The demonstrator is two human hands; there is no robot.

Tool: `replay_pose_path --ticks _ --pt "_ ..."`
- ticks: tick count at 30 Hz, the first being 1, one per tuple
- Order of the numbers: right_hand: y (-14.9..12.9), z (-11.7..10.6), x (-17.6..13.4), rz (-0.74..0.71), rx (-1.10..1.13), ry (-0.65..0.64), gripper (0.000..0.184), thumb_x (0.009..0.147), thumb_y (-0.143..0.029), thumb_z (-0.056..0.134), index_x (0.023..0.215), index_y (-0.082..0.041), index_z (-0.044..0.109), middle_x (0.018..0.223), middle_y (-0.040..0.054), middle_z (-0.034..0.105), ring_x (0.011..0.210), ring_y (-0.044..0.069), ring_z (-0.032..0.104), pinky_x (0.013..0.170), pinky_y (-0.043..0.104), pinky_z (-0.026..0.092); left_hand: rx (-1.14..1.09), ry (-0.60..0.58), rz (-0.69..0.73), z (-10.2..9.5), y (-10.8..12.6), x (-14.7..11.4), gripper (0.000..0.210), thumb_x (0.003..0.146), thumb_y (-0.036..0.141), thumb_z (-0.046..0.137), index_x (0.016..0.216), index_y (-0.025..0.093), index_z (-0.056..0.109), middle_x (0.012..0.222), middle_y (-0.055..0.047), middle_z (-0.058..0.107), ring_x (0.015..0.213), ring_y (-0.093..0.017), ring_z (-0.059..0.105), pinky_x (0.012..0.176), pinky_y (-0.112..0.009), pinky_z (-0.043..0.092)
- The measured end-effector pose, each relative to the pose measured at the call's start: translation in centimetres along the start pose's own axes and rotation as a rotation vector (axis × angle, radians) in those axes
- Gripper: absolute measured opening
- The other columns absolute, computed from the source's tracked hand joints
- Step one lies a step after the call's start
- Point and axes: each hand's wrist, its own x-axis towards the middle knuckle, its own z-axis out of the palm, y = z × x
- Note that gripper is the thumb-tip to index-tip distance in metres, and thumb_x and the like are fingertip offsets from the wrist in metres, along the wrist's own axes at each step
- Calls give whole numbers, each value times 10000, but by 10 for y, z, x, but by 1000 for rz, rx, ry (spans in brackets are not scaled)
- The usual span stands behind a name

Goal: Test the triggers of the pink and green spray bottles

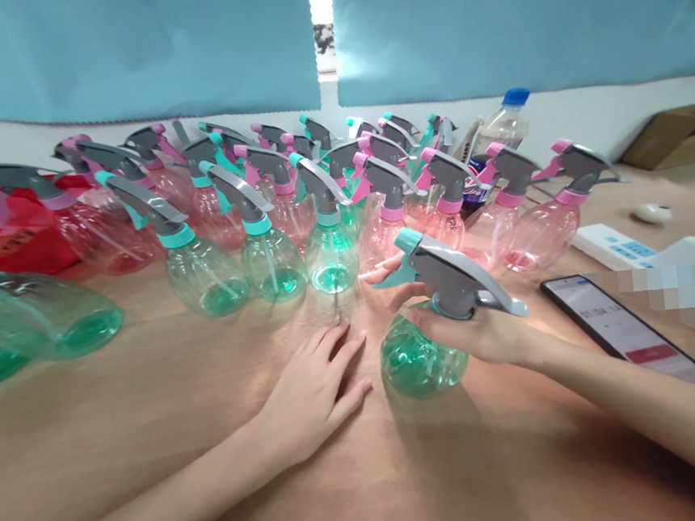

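A smartphone lies right of the hands. A red plastic bag sits beyond them, far left; blue blinds hang farther back.

Rows of spray bottles suggest a workroom

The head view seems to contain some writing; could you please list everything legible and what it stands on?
"01:04", then blurred digits: phone screen; its other text is unreadable.
Red bag: lettering too blurred.
Blue-capped bottle: label too blurred.
White box: print too small.
Held spray bottle: no text visible.
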Motion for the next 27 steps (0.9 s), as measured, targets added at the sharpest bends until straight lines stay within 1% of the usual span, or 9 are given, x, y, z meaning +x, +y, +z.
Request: replay_pose_path --ticks 4,8,12,15,19,22,27 --pt "3 0 -2 7 22 -7 457 774 -95 520 1192 -271 577 1069 37 671 825 141 658 734 299 568 3 1 3 0 0 0 485 962 422 460 1376 169 445 1404 -154 449 1302 -307 398 1049 -494 375" --pt "3 0 -2 -14 33 -15 447 775 -92 513 1180 -269 581 1032 28 681 812 137 662 747 302 562 6 0 3 0 1 1 486 965 421 456 1372 156 449 1408 -160 443 1308 -306 391 1055 -491 368" --pt "2 0 -2 17 23 -33 442 787 -95 510 1181 -284 578 981 14 689 833 147 666 761 313 563 2 6 8 -1 1 0 475 962 422 461 1364 171 456 1403 -153 451 1305 -303 398 1051 -489 373" --pt "1 0 -2 34 14 -12 424 780 -114 530 1161 -292 588 1004 16 687 816 150 659 749 318 563 2 14 10 0 0 0 469 963 417 458 1367 178 453 1407 -151 450 1306 -302 398 1047 -495 374" --pt "0 0 -2 71 62 6 369 772 -167 576 1123 -278 595 1059 26 679 784 147 656 723 319 564 2 15 9 1 0 1 475 960 424 455 1361 169 462 1402 -156 452 1301 -308 401 1049 -500 369" --pt "1 0 -4 95 64 26 308 757 -170 583 1051 -262 586 1036 24 684 793 155 661 700 312 563 4 7 6 1 1 1 481 958 419 461 1353 145 474 1394 -167 456 1294 -312 407 1053 -497 366" --pt "2 1 -4 93 93 37 265 723 -139 567 959 -257 544 1008 24 655 798 167 666 655 305 566 3 11 6 1 2 0 471 956 412 468 1342 142 488 1386 -167 462 1289 -307 412 1055 -484 367"
